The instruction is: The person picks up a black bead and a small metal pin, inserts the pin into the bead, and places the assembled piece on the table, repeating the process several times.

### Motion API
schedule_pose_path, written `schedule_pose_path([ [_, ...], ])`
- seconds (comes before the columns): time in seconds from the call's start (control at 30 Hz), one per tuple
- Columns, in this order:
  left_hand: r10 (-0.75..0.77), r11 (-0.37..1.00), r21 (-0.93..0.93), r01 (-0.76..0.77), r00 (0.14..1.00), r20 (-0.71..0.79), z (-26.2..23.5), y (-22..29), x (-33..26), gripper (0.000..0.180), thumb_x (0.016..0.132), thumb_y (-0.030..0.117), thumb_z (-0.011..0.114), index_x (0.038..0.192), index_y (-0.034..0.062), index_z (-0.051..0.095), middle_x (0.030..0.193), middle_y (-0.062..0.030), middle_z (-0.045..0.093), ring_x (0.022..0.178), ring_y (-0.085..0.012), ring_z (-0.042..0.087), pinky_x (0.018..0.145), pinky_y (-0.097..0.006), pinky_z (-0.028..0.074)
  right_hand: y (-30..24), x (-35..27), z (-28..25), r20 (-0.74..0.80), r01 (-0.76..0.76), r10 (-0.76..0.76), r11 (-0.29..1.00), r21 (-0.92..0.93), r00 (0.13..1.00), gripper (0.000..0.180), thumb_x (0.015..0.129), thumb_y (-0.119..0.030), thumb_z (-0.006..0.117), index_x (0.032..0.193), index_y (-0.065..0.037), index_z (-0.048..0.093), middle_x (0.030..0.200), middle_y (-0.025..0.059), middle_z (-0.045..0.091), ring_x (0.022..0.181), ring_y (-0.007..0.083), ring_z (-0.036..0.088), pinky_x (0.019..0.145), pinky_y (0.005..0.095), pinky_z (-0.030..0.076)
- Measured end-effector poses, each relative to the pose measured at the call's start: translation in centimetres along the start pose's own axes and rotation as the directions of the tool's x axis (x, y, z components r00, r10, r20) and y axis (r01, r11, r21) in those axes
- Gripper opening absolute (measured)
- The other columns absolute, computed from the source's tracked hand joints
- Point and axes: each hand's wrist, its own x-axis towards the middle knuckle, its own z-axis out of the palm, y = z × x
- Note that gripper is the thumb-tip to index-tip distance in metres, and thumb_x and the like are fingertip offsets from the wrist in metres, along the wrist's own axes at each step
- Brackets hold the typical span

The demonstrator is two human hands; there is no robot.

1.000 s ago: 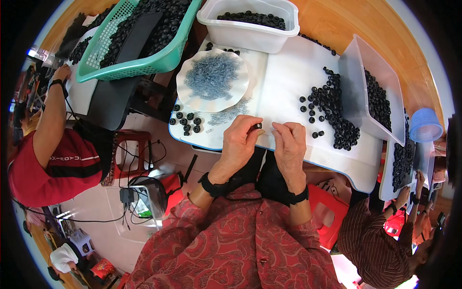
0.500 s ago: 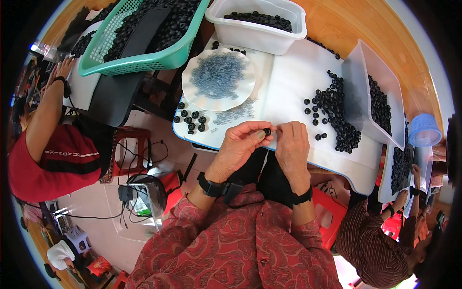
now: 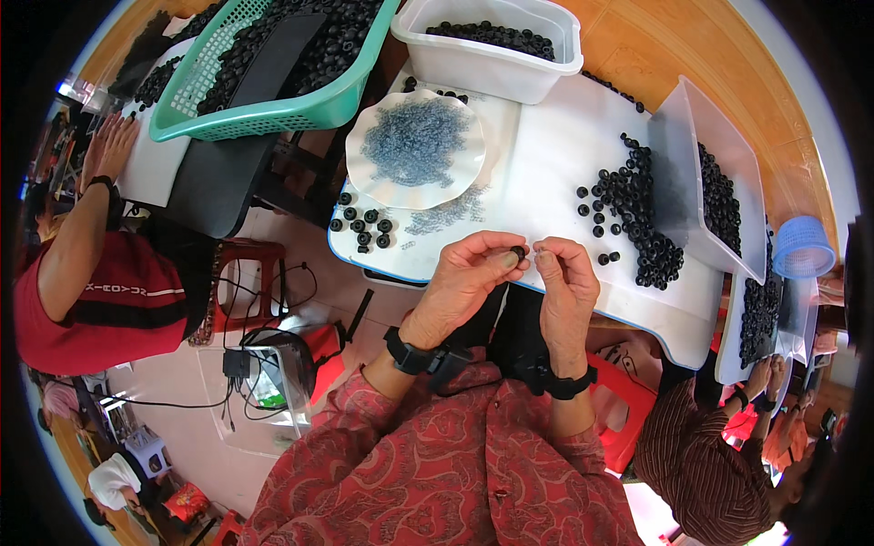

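Over the near edge of the white table, my left hand [image 3: 466,280] pinches a small round black part [image 3: 518,252] between thumb and fingertips. Close beside it, my right hand [image 3: 566,284] has its thumb and index finger pressed together; a tiny pale bit seems to show at the tips, too small to name. A scalloped white plate [image 3: 362,179] heaped with tiny clear bluish pieces [image 3: 414,141] sits just beyond. More of those pieces [image 3: 446,213] lie loose beside it. Several black parts [image 3: 370,216] stand at the table's left corner, and a larger spread of them [image 3: 628,200] lies to the right.
A green basket [image 3: 259,127] and a white tub [image 3: 492,77], both holding black parts, stand at the back. A translucent bin [image 3: 678,173] lies tipped at right, near a blue basket [image 3: 804,247]. Co-workers sit left [image 3: 109,300] and right [image 3: 701,464]. Cables [image 3: 237,382] trail over the floor.
My right hand has turned and moved slightly right, so its thumb and index finger now show. The black part stays in my left hand, which has shifted a little right.
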Motion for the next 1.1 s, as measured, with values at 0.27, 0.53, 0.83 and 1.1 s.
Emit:
schedule_pose_path([
  [0.27,0.001,1.000,0.029,-0.001,1.000,-0.009,0.3,-0.3,0.0,0.025,0.095,-0.001,0.064,0.120,-0.0024,0.063,0.108,-0.0115,0.070,0.096,-0.0181,0.070,0.086,-0.029,0.058,-0.1,-0.2,0.1,0.047,-0.050,0.045,0.992,0.112,0.998,0.006,0.097,0.000,0.062,0.102,0.000,0.064,0.094,0.0025,0.063,0.084,0.0102,0.062,0.081,0.0240,0.051],
  [0.53,0.015,1.000,0.026,-0.015,1.000,-0.015,0.3,-0.5,0.0,0.024,0.095,-0.001,0.064,0.118,-0.0022,0.064,0.108,-0.0113,0.070,0.096,-0.0173,0.069,0.085,-0.029,0.058,0.1,-0.4,0.0,0.039,-0.054,0.048,0.988,0.146,0.998,0.007,0.097,-0.001,0.063,0.103,0.000,0.065,0.095,0.0027,0.063,0.084,0.0103,0.061,0.080,0.0243,0.051],
  [0.83,0.068,0.996,0.056,-0.067,0.997,-0.024,0.6,-0.8,0.0,0.023,0.093,-0.003,0.066,0.116,-0.0038,0.065,0.103,-0.0095,0.070,0.090,-0.0144,0.067,0.084,-0.027,0.056,0.3,-0.5,0.1,0.007,-0.045,0.044,0.994,0.097,0.999,0.007,0.096,0.000,0.063,0.103,0.000,0.066,0.099,0.0015,0.063,0.086,0.0104,0.062,0.081,0.0237,0.051],
  [1.1,0.074,0.994,0.082,-0.073,0.997,-0.014,0.4,-0.5,-0.1,0.024,0.093,-0.003,0.065,0.117,-0.0041,0.065,0.101,-0.0078,0.069,0.091,-0.0133,0.065,0.085,-0.026,0.055,0.1,-0.8,0.3,0.042,-0.026,0.025,0.999,0.032,0.999,0.010,0.093,0.004,0.065,0.102,0.003,0.068,0.104,0.0054,0.059,0.086,0.0124,0.064,0.078,0.0243,0.053],
])
